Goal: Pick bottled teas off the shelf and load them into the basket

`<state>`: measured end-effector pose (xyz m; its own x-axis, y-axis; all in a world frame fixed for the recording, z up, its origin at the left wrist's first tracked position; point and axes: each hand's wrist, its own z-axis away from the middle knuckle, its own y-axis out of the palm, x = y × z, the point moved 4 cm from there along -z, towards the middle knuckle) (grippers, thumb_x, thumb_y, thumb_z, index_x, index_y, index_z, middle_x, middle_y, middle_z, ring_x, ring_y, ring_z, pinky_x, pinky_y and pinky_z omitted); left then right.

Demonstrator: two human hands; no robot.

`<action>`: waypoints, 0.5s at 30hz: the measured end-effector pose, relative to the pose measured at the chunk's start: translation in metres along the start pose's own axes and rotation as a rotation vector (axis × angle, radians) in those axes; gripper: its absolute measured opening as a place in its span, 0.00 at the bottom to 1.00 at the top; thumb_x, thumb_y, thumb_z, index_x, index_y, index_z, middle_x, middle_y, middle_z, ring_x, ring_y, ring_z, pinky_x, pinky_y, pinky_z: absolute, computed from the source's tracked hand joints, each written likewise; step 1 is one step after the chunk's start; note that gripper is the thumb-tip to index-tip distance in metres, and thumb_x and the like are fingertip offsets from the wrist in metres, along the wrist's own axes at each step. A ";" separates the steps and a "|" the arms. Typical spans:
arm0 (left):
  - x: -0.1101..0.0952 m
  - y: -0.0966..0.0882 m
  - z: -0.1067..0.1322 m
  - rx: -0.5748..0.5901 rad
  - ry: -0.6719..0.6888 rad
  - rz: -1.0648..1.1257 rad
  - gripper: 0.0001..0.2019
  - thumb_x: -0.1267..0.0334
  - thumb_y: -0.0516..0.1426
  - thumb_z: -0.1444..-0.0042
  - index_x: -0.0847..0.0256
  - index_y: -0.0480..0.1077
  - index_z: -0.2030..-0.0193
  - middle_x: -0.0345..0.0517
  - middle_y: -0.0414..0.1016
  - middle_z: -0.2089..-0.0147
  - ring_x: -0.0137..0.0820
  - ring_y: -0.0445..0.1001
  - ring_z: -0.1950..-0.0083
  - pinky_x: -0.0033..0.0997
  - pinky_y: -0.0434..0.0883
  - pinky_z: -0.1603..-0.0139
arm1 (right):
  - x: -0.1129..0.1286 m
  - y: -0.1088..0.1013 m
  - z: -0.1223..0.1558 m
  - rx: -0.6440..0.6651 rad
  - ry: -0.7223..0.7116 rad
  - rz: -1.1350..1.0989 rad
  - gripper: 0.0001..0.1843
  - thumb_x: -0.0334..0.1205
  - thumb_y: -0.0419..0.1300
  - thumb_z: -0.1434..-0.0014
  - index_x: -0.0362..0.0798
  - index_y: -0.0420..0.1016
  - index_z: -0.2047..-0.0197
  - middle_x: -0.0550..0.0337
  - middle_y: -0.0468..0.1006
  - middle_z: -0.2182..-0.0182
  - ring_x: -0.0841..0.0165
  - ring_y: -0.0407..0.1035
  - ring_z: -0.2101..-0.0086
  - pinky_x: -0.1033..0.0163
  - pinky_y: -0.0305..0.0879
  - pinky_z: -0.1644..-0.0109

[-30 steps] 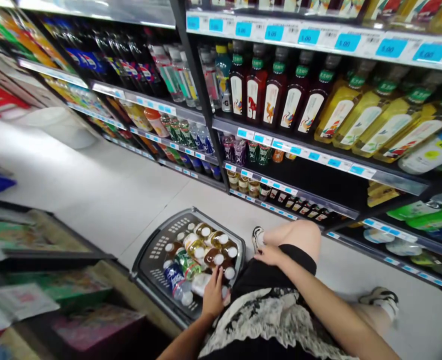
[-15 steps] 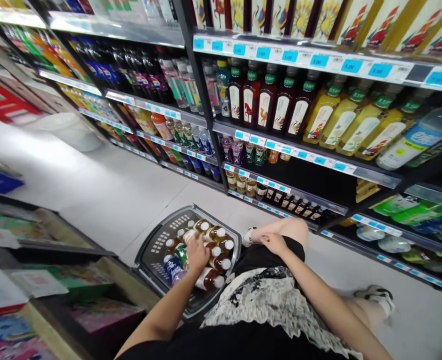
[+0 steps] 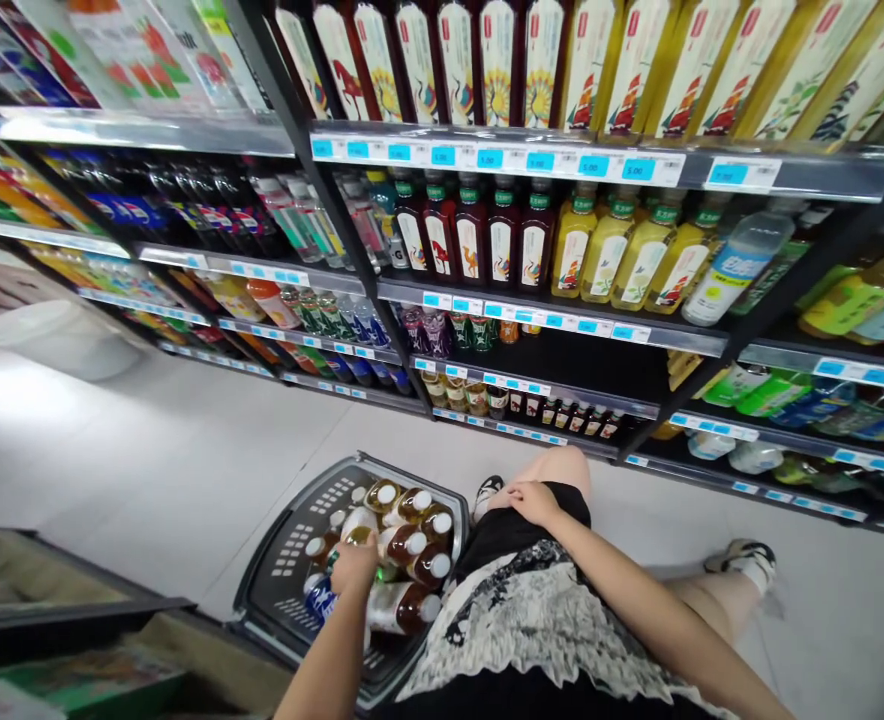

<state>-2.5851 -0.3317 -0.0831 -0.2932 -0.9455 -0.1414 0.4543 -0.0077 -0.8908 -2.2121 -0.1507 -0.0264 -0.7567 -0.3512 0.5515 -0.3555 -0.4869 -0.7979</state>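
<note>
My left hand (image 3: 355, 566) is down inside a dark grey shopping basket (image 3: 290, 530), its fingers curled round a green-labelled bottle; green shows on both sides of the hand. Packed around it are several brown drink bottles with white caps, such as a bottle (image 3: 431, 566) on the right side. A blue-labelled bottle (image 3: 320, 597) lies just left of my wrist. My right hand (image 3: 535, 501) rests on my bent leg, on the black shorts, fingers lying loosely with nothing in them.
Ahead stand drink shelves (image 3: 524, 310) with rows of tea and soda bottles and blue price tags. A white tub (image 3: 74, 340) is on the floor at the left. Dark display bins (image 3: 74, 640) with boxes border the lower left, close to the basket.
The view has shifted, so shelves and basket appear lower and further left. My left hand has closed round the green-labelled bottle among the others. My right hand stays on my leg.
</note>
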 end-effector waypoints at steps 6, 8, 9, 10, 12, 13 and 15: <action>0.028 -0.064 -0.010 0.039 0.076 -0.032 0.43 0.36 0.45 0.42 0.71 0.64 0.34 0.73 0.70 0.37 0.58 0.71 0.36 0.47 0.69 0.40 | 0.006 -0.006 0.005 0.006 -0.008 -0.016 0.16 0.38 0.57 0.35 0.51 0.84 0.50 0.56 0.84 0.53 0.60 0.78 0.53 0.65 0.67 0.51; 0.022 -0.102 -0.005 -0.006 0.068 -0.049 0.43 0.34 0.46 0.45 0.68 0.68 0.36 0.71 0.71 0.38 0.59 0.72 0.38 0.47 0.72 0.44 | 0.009 -0.009 0.008 0.007 0.008 -0.029 0.16 0.38 0.57 0.36 0.51 0.84 0.51 0.55 0.84 0.54 0.60 0.78 0.53 0.64 0.67 0.51; 0.015 -0.123 0.002 -0.037 0.076 -0.060 0.42 0.33 0.47 0.46 0.66 0.70 0.38 0.71 0.73 0.40 0.60 0.74 0.40 0.47 0.73 0.48 | 0.011 -0.011 0.009 0.010 0.017 -0.038 0.16 0.38 0.57 0.36 0.51 0.84 0.51 0.54 0.84 0.55 0.59 0.78 0.53 0.64 0.67 0.50; 0.005 -0.143 0.012 -0.063 0.124 -0.082 0.41 0.32 0.48 0.48 0.65 0.72 0.41 0.70 0.76 0.44 0.60 0.75 0.42 0.47 0.73 0.51 | 0.013 -0.013 0.010 0.014 0.025 -0.048 0.16 0.38 0.57 0.36 0.51 0.84 0.51 0.54 0.85 0.55 0.59 0.77 0.53 0.64 0.67 0.49; -0.020 -0.180 0.041 -0.136 0.223 -0.150 0.39 0.32 0.50 0.49 0.65 0.76 0.47 0.69 0.79 0.51 0.61 0.77 0.47 0.47 0.73 0.55 | 0.018 -0.018 0.012 0.025 0.034 -0.071 0.16 0.38 0.57 0.37 0.52 0.84 0.51 0.54 0.84 0.54 0.59 0.77 0.51 0.63 0.66 0.48; -0.032 -0.196 0.059 -0.172 0.274 -0.174 0.38 0.31 0.50 0.50 0.63 0.77 0.49 0.67 0.80 0.54 0.61 0.78 0.50 0.47 0.73 0.57 | 0.020 -0.021 0.013 0.032 0.037 -0.084 0.16 0.39 0.57 0.36 0.52 0.84 0.51 0.54 0.84 0.54 0.59 0.77 0.51 0.62 0.66 0.47; -0.056 -0.223 0.099 -0.220 0.401 -0.147 0.36 0.33 0.51 0.50 0.58 0.79 0.48 0.60 0.81 0.62 0.59 0.79 0.54 0.45 0.72 0.59 | 0.026 -0.025 0.014 0.047 0.040 -0.107 0.15 0.42 0.57 0.36 0.52 0.84 0.52 0.53 0.84 0.54 0.58 0.77 0.51 0.61 0.66 0.45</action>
<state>-2.5867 -0.3096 0.1663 -0.6618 -0.7394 -0.1239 0.2075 -0.0217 -0.9780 -2.2154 -0.1587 0.0117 -0.7376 -0.2630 0.6220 -0.4101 -0.5573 -0.7220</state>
